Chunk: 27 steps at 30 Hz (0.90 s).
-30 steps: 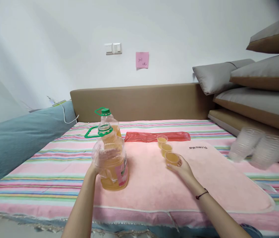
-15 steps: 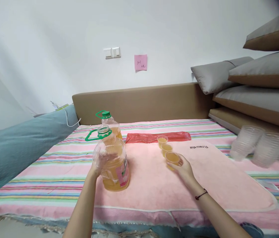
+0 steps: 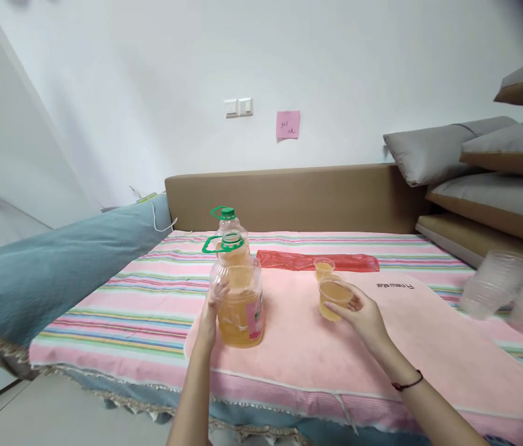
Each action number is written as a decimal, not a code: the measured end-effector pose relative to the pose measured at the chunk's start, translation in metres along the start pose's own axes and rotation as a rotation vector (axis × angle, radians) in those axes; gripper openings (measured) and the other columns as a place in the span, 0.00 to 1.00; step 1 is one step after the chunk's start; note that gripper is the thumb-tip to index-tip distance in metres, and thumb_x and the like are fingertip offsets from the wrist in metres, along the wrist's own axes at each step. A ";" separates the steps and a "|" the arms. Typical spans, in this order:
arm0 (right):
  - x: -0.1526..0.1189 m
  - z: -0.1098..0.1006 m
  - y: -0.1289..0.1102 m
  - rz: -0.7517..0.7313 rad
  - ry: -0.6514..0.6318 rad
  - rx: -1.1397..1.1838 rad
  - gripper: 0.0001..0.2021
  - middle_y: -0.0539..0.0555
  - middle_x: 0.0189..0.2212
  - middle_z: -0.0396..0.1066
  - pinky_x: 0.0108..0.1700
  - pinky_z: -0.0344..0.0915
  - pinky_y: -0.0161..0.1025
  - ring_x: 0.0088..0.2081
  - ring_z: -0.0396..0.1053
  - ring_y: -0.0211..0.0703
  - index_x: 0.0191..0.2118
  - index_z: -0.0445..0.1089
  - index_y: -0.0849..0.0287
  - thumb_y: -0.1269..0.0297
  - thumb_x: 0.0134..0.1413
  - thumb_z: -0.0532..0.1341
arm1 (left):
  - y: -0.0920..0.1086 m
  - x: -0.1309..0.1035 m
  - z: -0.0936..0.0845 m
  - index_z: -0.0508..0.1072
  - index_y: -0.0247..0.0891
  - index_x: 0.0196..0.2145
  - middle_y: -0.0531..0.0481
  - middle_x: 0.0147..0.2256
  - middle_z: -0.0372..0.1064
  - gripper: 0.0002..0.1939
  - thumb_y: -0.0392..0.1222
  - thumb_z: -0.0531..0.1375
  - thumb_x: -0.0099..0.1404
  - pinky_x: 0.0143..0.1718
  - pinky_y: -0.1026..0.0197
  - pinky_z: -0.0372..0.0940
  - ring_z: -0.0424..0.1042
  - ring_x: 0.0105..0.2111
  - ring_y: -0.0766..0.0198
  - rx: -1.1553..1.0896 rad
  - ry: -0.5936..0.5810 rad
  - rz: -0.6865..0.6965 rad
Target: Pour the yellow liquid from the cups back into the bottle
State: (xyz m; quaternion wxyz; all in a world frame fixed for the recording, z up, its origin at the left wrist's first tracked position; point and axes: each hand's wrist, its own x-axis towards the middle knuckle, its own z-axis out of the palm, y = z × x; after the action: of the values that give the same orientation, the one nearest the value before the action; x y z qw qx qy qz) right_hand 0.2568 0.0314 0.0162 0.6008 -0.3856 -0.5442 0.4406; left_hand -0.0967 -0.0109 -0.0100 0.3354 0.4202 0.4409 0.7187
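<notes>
My right hand (image 3: pixel 358 310) grips the side of a clear plastic cup (image 3: pixel 333 311) of pale yellow drink, thumb in front and fingers round the right. Just beyond it on the pink mat (image 3: pixel 298 347) is another filled cup (image 3: pixel 324 267), its lower part covered. My left hand (image 3: pixel 212 306) clasps the left side of an uncapped clear jug (image 3: pixel 239 325), which stands upright, partly full of yellow liquid, with a green handle; its fingertips show by the plastic. Close behind is a second jug (image 3: pixel 228 212) with a green cap, mostly hidden.
A red plastic bag (image 3: pixel 284 261) lies flat along the mat's back edge. Stacked clear cups (image 3: pixel 496 282) lean at the right, below piled grey-brown cushions (image 3: pixel 497 198). A brown backboard (image 3: pixel 289 198) runs behind the striped cover (image 3: pixel 117 310); a blue armrest (image 3: pixel 80 248) borders the left.
The view has swung left, so everything appears farther right. The held cup has moved slightly left, closer to the row and covering part of it. My left hand remains at the jug.
</notes>
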 end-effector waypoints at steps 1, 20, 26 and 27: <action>0.000 0.004 -0.006 -0.001 -0.014 0.008 0.32 0.60 0.49 0.78 0.56 0.70 0.56 0.51 0.75 0.60 0.47 0.74 0.57 0.56 0.31 0.77 | -0.001 -0.002 0.001 0.71 0.38 0.54 0.37 0.56 0.69 0.49 0.79 0.59 0.48 0.63 0.43 0.56 0.65 0.60 0.41 0.010 -0.011 0.022; 0.064 0.108 -0.115 -0.085 -0.309 0.036 0.34 0.59 0.50 0.78 0.56 0.68 0.53 0.54 0.72 0.57 0.52 0.73 0.57 0.58 0.34 0.76 | 0.010 -0.010 0.002 0.60 0.38 0.61 0.35 0.57 0.62 0.59 0.72 0.70 0.38 0.60 0.43 0.59 0.62 0.59 0.39 0.290 -0.223 0.079; 0.073 0.132 -0.124 -0.062 -0.381 0.038 0.34 0.59 0.50 0.78 0.57 0.68 0.53 0.54 0.72 0.55 0.52 0.73 0.57 0.60 0.33 0.77 | 0.015 -0.012 0.001 0.53 0.41 0.66 0.36 0.58 0.62 0.63 0.73 0.69 0.39 0.61 0.44 0.58 0.62 0.60 0.40 0.300 -0.266 0.047; 0.074 0.135 -0.125 -0.065 -0.394 0.035 0.33 0.59 0.50 0.78 0.57 0.68 0.53 0.54 0.72 0.55 0.51 0.73 0.57 0.60 0.33 0.77 | 0.016 -0.012 0.001 0.53 0.41 0.66 0.36 0.58 0.62 0.63 0.73 0.69 0.39 0.61 0.44 0.58 0.62 0.60 0.40 0.301 -0.276 0.041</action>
State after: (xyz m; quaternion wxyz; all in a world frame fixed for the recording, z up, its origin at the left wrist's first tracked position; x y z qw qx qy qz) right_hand 0.1373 0.0599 0.1725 0.5033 -0.2635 -0.6556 0.4974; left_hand -0.0925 -0.0270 0.0008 0.3115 0.5689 0.4846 0.5869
